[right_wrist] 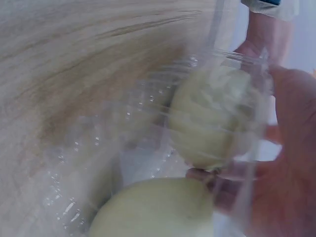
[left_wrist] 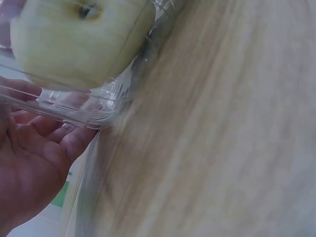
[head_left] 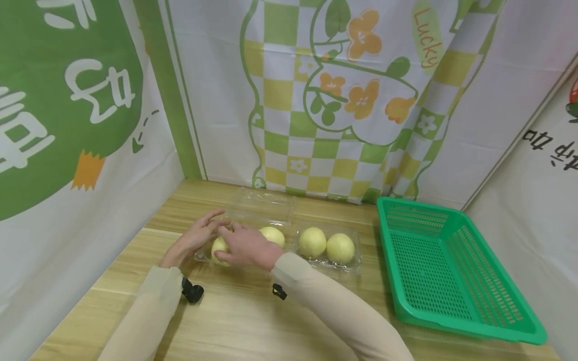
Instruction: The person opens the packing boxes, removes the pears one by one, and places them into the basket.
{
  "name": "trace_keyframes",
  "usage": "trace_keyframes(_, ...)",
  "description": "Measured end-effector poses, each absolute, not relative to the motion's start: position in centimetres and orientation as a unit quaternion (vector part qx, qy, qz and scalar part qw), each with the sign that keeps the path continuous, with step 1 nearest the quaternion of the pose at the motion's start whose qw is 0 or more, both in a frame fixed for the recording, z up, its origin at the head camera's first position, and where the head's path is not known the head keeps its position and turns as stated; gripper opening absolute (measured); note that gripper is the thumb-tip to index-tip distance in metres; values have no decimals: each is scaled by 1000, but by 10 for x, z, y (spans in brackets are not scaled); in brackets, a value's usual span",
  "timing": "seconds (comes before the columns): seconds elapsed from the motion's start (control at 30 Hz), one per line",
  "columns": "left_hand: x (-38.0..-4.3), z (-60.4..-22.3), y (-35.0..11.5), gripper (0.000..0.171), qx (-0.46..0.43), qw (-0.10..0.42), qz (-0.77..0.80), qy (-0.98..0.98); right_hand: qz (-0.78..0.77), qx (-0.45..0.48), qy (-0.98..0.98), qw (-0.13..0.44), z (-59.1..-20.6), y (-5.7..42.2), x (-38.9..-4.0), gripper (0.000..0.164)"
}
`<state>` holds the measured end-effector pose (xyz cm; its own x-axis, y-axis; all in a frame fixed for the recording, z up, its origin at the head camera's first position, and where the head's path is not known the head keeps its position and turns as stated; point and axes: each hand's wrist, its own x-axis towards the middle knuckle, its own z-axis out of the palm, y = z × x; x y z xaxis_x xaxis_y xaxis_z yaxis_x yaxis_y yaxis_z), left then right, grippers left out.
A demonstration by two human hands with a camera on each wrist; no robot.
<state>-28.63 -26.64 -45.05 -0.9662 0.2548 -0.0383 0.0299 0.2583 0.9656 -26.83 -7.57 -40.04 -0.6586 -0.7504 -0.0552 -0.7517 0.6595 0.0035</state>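
An open clear plastic box (head_left: 201, 256) stands at the left on the wooden table, its lid (head_left: 260, 205) lying back toward the curtain. My right hand (head_left: 247, 244) reaches over the box and grips the left pale yellow fruit (head_left: 219, 249), round like an apple or pear. A second fruit (head_left: 274, 235) sits to the right in the same box, partly behind that hand. At the box's left end is my left hand (head_left: 198, 239); the left wrist view shows its fingers (left_wrist: 76, 142) bent at the plastic edge. The fingertips partly hide behind plastic.
Another clear box (head_left: 355, 264) beside it holds two similar fruits (head_left: 312, 242). A green slotted basket (head_left: 392, 260) stands on the right of the table (head_left: 253, 321). Printed curtains (head_left: 212, 100) hang behind and at both sides.
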Motion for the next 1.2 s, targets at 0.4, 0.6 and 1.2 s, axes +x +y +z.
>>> trace_keyframes(0.4,-284,-450,-267,58,95,99,603,786,12,-422,903,75,-400,-69,-267,35)
trace_keyframes(0.6,-283,-449,-266,58,101,98,601,787,15,-424,902,72,-403,-69,-269,44)
trace_keyframes(1.2,-287,-451,-267,56,104,94,603,785,1,-436,897,74,-406,-74,-278,30)
